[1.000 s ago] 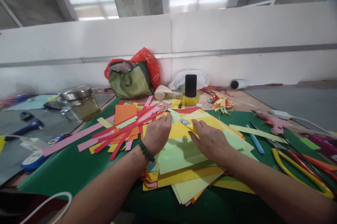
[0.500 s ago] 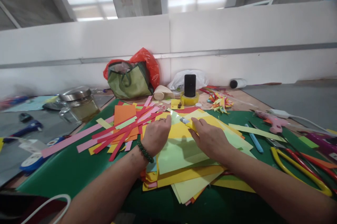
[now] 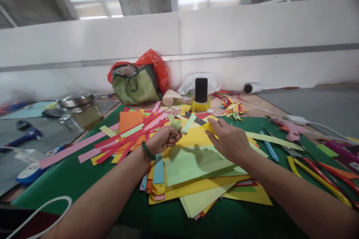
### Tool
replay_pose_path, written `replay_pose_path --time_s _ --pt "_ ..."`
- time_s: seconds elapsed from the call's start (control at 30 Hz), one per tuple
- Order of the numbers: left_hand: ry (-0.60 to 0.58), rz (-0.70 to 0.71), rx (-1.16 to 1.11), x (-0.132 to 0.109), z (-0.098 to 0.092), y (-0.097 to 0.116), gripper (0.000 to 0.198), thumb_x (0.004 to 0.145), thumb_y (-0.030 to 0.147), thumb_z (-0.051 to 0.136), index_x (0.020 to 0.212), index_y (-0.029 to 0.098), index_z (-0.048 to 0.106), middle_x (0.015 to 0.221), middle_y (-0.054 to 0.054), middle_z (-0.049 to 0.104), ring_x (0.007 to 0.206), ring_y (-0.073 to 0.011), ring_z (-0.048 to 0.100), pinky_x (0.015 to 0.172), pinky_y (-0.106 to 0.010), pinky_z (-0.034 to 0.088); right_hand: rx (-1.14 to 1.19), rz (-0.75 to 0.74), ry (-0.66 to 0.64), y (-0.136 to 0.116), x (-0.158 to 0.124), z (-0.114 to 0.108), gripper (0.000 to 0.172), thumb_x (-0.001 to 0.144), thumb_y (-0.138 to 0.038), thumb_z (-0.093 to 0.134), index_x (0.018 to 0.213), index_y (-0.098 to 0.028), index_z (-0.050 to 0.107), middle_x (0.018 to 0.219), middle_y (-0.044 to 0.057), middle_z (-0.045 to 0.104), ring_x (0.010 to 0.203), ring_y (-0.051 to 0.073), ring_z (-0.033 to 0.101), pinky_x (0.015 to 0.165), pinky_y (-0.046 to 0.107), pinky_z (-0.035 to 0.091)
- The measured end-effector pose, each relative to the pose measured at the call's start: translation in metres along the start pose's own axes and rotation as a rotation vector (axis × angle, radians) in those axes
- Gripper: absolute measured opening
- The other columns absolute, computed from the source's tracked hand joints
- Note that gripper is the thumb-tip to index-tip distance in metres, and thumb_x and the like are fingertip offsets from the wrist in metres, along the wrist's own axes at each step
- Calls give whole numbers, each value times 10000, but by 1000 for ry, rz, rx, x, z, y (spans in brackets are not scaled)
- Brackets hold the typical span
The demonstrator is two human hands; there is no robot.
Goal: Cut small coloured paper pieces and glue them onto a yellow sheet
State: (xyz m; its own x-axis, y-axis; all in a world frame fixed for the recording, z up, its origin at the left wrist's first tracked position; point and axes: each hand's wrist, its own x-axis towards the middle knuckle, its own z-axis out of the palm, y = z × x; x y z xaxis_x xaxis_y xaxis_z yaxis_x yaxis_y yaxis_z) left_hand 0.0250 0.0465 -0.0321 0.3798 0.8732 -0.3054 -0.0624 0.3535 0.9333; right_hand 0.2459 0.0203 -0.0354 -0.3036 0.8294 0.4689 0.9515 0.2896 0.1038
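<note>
A stack of paper [image 3: 193,164], with green strips [image 3: 189,123] and a yellow knife [image 3: 209,128] in hand above it.
Nearest, the stack spreads unevenly on a green mat [image 3: 56,179]; over it the left hand [image 3: 165,138] (a beaded bracelet [image 3: 148,151] on its wrist) pinches the strips, and the right hand [image 3: 231,141] grips the knife, its dark blade near them. Beyond, a phone [image 3: 201,90] stands upright, with a green bag [image 3: 136,86] farther left.

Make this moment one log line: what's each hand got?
left hand: holding pale green strips | right hand: holding yellow knife | nearby: paper stack
</note>
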Motion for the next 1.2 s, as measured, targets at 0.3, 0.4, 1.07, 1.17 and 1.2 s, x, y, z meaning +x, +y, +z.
replay_pose_path --time_s 0.3,0.4,1.07,1.17,1.2 --pt "-7 39 -106 1 8 -4 290 782 411 540 862 135 576 564 59 358 433 -48 252 398 -159 180 22 -57 -18 -5 -1 -4 375 922 -313 461 1250 -173 575 986 99 666 802 204 624 530 287 287" --pt "-13 103 15 1 12 -8 423 715 533 667 840 144 562 544 101 242 431 -37 168 402 -173 95 13 -80 -29 -8 -1 -3 386 917 -302 480 1271 -176 566 969 99 668 787 202 620 532 280 279" --pt "372 253 -121 9 -1 -7 429 661 286 760 583 201 347 447 122 227 400 -32 168 404 -202 85 90 -82 -218 7 9 6 309 852 -265 534 1142 -219 631 1042 68 691 879 206 647 603 255 381" --pt "360 248 -121 10 -6 -5 430 654 276 757 587 203 339 449 124 230 398 -30 170 406 -201 76 71 -27 -367 27 19 10 293 834 -264 536 1098 -213 652 1062 80 696 919 235 650 652 275 411" --pt "347 240 -118 9 -6 -6 432 649 276 758 585 203 337 446 125 227 397 -30 166 407 -202 72 53 8 -420 34 23 12 285 836 -262 529 1080 -198 661 1059 96 697 921 248 652 657 286 419"
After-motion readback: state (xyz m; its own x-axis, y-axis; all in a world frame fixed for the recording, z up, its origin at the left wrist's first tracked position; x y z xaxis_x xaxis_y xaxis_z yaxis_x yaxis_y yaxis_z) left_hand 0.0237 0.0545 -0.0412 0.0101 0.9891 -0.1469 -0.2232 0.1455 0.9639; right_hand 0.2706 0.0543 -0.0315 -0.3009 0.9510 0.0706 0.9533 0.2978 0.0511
